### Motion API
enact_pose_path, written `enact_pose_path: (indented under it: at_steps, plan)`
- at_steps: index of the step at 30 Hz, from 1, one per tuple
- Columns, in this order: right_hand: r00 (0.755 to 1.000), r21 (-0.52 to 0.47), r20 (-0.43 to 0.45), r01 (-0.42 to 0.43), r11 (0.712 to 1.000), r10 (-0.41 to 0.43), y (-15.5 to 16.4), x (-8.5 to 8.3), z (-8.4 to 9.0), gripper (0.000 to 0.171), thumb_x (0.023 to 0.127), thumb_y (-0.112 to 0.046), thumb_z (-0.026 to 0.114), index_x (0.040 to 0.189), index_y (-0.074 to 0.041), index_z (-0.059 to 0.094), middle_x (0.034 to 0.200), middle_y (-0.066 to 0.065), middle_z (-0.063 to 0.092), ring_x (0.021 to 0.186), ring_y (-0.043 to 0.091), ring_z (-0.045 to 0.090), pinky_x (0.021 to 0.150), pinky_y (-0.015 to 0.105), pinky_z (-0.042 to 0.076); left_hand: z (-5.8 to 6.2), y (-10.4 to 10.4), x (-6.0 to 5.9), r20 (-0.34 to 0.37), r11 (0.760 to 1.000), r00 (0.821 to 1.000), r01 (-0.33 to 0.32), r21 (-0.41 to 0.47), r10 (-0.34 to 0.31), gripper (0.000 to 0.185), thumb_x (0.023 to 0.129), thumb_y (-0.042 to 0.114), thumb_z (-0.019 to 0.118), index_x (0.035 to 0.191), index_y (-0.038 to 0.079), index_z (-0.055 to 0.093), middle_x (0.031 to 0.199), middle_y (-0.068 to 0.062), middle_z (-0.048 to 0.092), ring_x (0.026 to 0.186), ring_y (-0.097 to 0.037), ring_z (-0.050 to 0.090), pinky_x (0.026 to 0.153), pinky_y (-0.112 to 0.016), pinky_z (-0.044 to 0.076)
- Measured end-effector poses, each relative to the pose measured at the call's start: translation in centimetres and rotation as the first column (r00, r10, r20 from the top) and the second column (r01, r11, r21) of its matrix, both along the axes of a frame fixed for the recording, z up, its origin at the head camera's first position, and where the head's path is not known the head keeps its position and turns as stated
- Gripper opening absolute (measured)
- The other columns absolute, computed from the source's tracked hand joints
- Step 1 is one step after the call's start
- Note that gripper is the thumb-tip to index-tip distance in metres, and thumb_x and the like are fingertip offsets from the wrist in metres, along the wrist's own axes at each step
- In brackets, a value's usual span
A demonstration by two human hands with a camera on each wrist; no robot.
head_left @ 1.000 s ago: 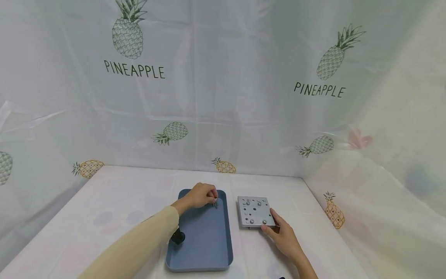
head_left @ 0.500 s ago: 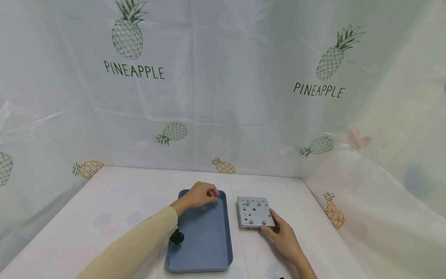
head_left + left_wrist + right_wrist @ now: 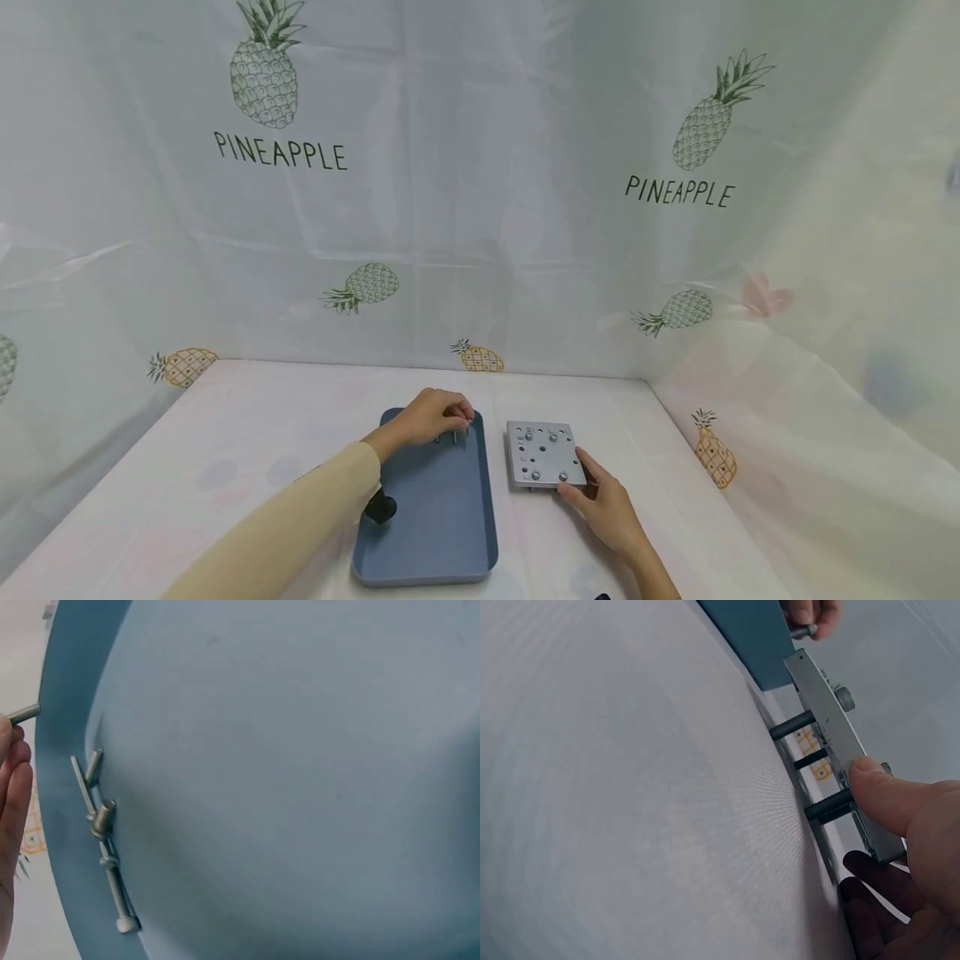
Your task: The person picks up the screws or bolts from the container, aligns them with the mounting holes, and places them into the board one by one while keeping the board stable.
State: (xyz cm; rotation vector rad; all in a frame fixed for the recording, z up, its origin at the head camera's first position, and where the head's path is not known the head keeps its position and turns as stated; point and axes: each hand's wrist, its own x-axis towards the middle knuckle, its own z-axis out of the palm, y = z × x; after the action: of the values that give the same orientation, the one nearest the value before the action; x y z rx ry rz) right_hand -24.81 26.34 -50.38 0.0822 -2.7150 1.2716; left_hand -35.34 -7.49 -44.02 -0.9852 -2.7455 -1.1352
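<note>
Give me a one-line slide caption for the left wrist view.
Left hand pinches a bolt beside loose bolts in a blue tray.

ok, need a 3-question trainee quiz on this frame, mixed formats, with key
1. True or false: the left hand pinches a small silver bolt above the far end of the blue plastic tray.
2. Multiple choice: where does the right hand rest? A) inside the tray B) on the near right corner of the square grey metal plate C) on the pineapple-print curtain
3. Fill in: the plate stands off the white tablecloth on dark threaded ____ that pass through it.

Key: 1 true; 2 B; 3 bolts. Loose silver bolts also lie against the tray's inner wall.
</note>
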Motion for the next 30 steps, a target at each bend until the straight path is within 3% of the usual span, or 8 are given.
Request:
enact_pose_path:
  at_steps: [4, 7, 12, 30]
  plan:
    - [1.0, 0.008, 0.001, 0.004, 1.0, -0.004, 0.0, 0.1, 0.0, 0.085, 0.094, -0.032, 0.082, 0.161, 0.0, 0.04, 0.145, 0.025, 0.062, 0.119, 0.025, 0.068, 0.102, 0.039, 0.055, 0.4, 0.8, -0.2, -0.007, 1.0, 1.0, 0.012, 0.02, -0.012, 0.01, 0.102, 0.011, 0.072, 0.111, 0.01, 0.076, 0.099, 0.005, 0.077, 0.091, -0.007, 0.069, 0.081, -0.029, 0.056]
    - [1.0, 0.011, 0.017, 0.008, 1.0, -0.008, 0.0, 0.1, 0.1, 0.086, 0.095, -0.033, 0.082, 0.162, -0.001, 0.039, 0.149, 0.024, 0.06, 0.128, 0.031, 0.065, 0.108, 0.044, 0.052, 0.6, 1.6, -0.4, -0.021, 0.999, 1.0, 0.024, 0.039, -0.023, 0.01, 0.102, 0.011, 0.073, 0.111, 0.011, 0.077, 0.099, 0.005, 0.077, 0.092, -0.007, 0.07, 0.086, -0.03, 0.056]
    - [0.999, 0.015, 0.036, 0.003, 1.0, -0.003, 0.0, 0.1, 0.2, 0.087, 0.096, -0.034, 0.08, 0.163, -0.002, 0.037, 0.156, 0.024, 0.053, 0.142, 0.037, 0.055, 0.114, 0.05, 0.045, 0.7, 3.1, -0.6, -0.02, 0.998, 0.999, 0.029, 0.06, -0.028, 0.011, 0.101, 0.011, 0.073, 0.111, 0.012, 0.077, 0.098, 0.007, 0.076, 0.09, -0.007, 0.068, 0.084, -0.029, 0.057]
    - [0.999, 0.01, 0.039, 0.006, 1.0, -0.006, -0.2, 0.0, 0.2, 0.088, 0.096, -0.037, 0.08, 0.163, -0.002, 0.037, 0.156, 0.023, 0.054, 0.141, 0.036, 0.056, 0.114, 0.049, 0.046, 1.0, 7.6, -1.2, 0.0, 0.998, 1.0, 0.008, 0.07, -0.008, 0.013, 0.102, 0.012, 0.072, 0.115, 0.011, 0.077, 0.1, 0.007, 0.075, 0.092, -0.007, 0.066, 0.09, -0.028, 0.055]
